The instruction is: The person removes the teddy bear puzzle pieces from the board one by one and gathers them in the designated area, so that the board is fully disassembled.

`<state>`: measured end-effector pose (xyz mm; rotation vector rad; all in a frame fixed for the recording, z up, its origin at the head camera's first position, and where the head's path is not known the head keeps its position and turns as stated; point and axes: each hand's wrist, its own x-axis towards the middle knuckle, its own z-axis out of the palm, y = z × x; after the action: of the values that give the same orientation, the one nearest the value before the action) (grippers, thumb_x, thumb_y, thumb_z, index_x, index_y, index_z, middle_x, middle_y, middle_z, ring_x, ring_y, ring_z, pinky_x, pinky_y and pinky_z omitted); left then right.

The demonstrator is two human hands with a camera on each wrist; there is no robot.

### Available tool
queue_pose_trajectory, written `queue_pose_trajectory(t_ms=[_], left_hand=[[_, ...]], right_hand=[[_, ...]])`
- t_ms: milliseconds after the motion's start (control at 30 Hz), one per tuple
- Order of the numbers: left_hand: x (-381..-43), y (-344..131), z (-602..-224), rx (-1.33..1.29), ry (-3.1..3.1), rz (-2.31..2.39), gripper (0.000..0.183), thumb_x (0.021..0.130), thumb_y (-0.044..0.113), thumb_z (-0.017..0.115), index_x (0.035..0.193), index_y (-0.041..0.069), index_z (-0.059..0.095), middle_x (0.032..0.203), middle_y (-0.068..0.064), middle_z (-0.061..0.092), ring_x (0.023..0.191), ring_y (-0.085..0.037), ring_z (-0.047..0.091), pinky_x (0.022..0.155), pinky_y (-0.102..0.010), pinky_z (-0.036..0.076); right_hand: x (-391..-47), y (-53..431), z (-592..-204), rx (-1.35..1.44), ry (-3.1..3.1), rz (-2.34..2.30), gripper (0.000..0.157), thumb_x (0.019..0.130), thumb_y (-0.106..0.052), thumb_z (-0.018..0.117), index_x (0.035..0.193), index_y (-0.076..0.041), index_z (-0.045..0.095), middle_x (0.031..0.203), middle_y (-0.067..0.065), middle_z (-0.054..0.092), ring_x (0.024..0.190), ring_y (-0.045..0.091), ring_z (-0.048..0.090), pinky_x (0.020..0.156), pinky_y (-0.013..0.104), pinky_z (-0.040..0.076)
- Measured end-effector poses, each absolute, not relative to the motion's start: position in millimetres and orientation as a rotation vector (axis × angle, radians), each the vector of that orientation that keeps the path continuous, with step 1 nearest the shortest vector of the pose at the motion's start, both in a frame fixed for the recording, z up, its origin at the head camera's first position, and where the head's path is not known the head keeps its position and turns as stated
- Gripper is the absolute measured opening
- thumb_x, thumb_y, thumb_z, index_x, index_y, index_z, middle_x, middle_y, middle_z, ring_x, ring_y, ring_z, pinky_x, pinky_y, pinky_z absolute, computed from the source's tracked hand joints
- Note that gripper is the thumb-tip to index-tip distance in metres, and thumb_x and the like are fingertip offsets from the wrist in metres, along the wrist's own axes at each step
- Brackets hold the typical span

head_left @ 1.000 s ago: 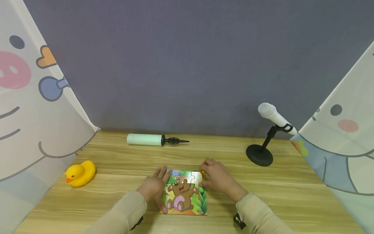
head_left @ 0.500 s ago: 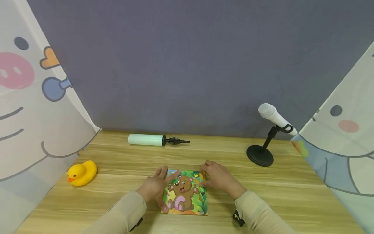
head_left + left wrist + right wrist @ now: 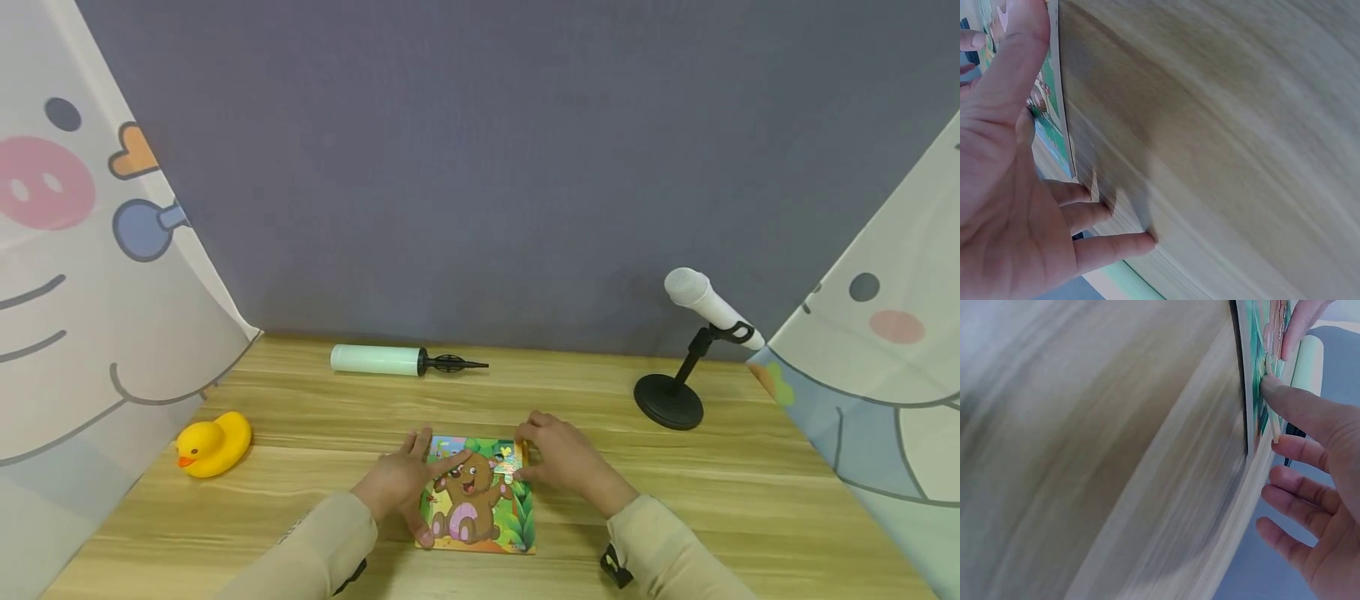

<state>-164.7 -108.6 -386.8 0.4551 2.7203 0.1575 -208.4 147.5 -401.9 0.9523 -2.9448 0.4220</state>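
A square jigsaw puzzle (image 3: 465, 515) with a smiling brown bear lies on the wooden table in front of the person. The left hand (image 3: 399, 483) lies over its left side, fingers spread. Its thumb rests near the lower left corner, and its index finger reaches across to the bear's head. At the upper right corner, the right hand (image 3: 564, 458) pinches a puzzle piece (image 3: 1274, 422) between thumb and index finger. That piece is tilted up from the board in the right wrist view, and its face shines in the head view. The other right fingers are loosely bent beside the corner.
A yellow rubber duck (image 3: 215, 445) sits at the left. Toward the back lies a pale green hand pump (image 3: 378, 359) with a black nozzle. At the back right stands a white microphone (image 3: 708, 300) on a black stand (image 3: 669, 402). Grey and cartoon-printed panels border the table.
The left index finger has swung rightward from the puzzle's upper left edge onto the bear's head. The right hand stays at the corner, while the glare on the pieces there has shifted.
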Motion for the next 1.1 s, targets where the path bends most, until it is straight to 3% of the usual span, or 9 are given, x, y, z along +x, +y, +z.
queue_pose_trajectory(t_ms=[267, 467, 700, 867, 1100], left_hand=[[-164.3, -106.9, -385.5, 0.457, 2.718, 0.211, 0.124, 0.052, 0.033, 0.096, 0.159, 0.031, 0.033, 0.163, -0.030, 0.016, 0.149, -0.050, 0.021, 0.104, -0.071, 0.039], [-165.3, -105.1, -384.1, 0.448, 2.708, 0.233, 0.132, 0.051, 0.032, 0.096, 0.161, 0.025, 0.024, 0.162, -0.034, 0.015, 0.147, -0.054, 0.020, 0.102, -0.075, 0.037], [-168.3, -103.7, -386.1, 0.422, 2.694, 0.210, 0.136, 0.053, 0.033, 0.097, 0.162, 0.010, 0.020, 0.164, -0.031, 0.015, 0.149, -0.050, 0.019, 0.103, -0.073, 0.037], [-168.5, -106.2, -388.0, 0.404, 2.692, 0.254, 0.137, 0.051, 0.033, 0.098, 0.161, 0.006, 0.021, 0.165, -0.029, 0.014, 0.150, -0.049, 0.017, 0.106, -0.071, 0.036], [-165.2, -113.5, -389.9, 0.424, 2.732, 0.275, 0.136, 0.049, 0.037, 0.096, 0.160, 0.004, 0.025, 0.163, -0.030, 0.018, 0.148, -0.054, 0.018, 0.100, -0.085, 0.024]], right_hand=[[-208.6, 165.3, -397.3, 0.921, -2.929, 0.540, 0.043, 0.079, -0.030, 0.089, 0.111, -0.007, 0.071, 0.105, 0.004, 0.062, 0.094, 0.026, 0.065, 0.081, 0.046, 0.057], [-209.7, 185.3, -393.5, 0.861, -2.931, 0.637, 0.042, 0.080, -0.030, 0.088, 0.113, -0.010, 0.072, 0.112, 0.002, 0.064, 0.102, 0.031, 0.066, 0.086, 0.052, 0.056], [-211.2, 212.5, -394.2, 0.830, -2.941, 0.661, 0.040, 0.081, -0.031, 0.087, 0.113, -0.011, 0.072, 0.115, 0.003, 0.065, 0.108, 0.034, 0.064, 0.091, 0.054, 0.054], [-212.1, 228.2, -398.0, 0.797, -2.965, 0.677, 0.040, 0.081, -0.032, 0.087, 0.112, -0.011, 0.072, 0.113, 0.001, 0.065, 0.108, 0.034, 0.064, 0.092, 0.055, 0.053], [-213.2, 242.9, -402.4, 0.771, -2.975, 0.654, 0.041, 0.080, -0.032, 0.087, 0.112, -0.010, 0.073, 0.112, 0.002, 0.066, 0.105, 0.033, 0.065, 0.091, 0.054, 0.054]])
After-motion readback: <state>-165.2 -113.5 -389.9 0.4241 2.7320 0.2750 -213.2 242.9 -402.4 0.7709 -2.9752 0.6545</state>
